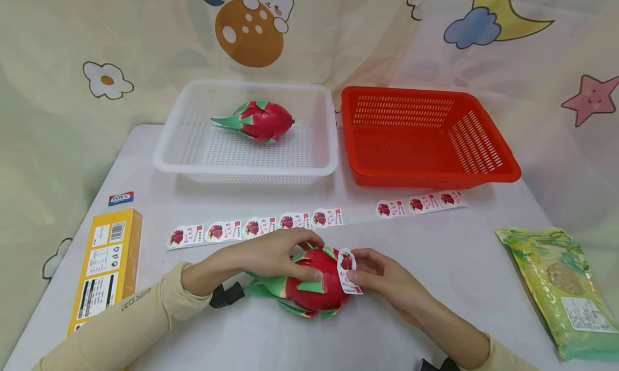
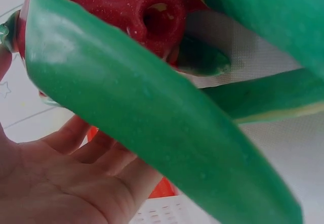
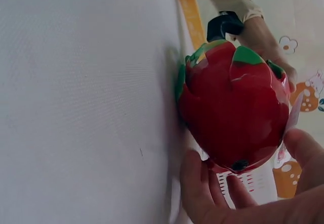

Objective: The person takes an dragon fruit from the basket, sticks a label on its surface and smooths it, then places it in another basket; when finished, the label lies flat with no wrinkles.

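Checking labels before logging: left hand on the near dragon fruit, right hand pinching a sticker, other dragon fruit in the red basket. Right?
Not quite: the other dragon fruit lies in the white basket, not red, per the head view. The rest holds.

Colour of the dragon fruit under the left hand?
The dragon fruit is red with green leafy scales; best seen in the head view.

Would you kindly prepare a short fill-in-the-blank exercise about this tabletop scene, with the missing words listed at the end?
1. The person's ____ hand pinches a dragon fruit sticker.
2. The other hand holds a red-and-____ dragon fruit.
3. Another dragon fruit lies inside the ____ basket.
4. The sticker row just in front of the red basket shows ____ stickers.

Missing words: right; green; white; three.
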{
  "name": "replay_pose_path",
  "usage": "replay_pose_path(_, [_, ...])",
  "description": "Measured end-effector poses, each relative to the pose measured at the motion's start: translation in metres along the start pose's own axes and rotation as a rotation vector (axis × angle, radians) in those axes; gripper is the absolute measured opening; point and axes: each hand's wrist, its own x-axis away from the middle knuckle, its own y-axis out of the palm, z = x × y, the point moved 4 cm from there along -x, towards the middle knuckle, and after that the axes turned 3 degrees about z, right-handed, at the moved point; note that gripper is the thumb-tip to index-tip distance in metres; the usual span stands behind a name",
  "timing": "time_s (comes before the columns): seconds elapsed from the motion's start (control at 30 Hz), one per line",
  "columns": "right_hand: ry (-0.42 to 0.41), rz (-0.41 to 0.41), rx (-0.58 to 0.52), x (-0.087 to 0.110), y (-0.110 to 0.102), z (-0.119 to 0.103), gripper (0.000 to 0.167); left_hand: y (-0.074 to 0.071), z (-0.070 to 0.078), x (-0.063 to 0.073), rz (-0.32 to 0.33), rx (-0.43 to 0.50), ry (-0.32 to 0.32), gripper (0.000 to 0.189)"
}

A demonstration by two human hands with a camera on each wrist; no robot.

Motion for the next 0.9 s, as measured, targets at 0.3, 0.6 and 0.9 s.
replay_pose_path(0.3, [0.03,-0.235,-0.155,-0.0051,0.0047,0.0014,0.062,0.001,0.0017,0.002,0.011,-0.011,-0.022,0.064])
replay_pose_path(0.6, [0.044,-0.309,-0.254,-0.0087,0.0055,0.0006,0.062,0.0031,0.007,0.0037,-0.017,-0.04,-0.075,0.067])
replay_pose_path(0.9, [0.099,-0.257,-0.301,-0.0062,0.002,-0.0024,0.064,0.0054,0.0083,0.0037,0.015,0.071,-0.088,0.071])
